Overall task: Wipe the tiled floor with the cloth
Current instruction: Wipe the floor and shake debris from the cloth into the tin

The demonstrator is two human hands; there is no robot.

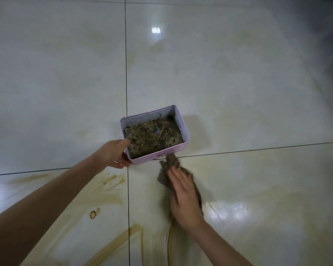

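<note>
Cloth (188, 181) under flat, spread right hand (185, 198); left-hand fingers (123, 162) gripping tray (152, 156).

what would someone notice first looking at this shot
The pale purple box in the middle of the tiled floor draws the eye first; it is full of dark, gritty muck, and the left hand grips its near left corner. Just below it, the right hand presses flat on a brown cloth. Brownish smear marks streak the tiles at lower left.
</note>
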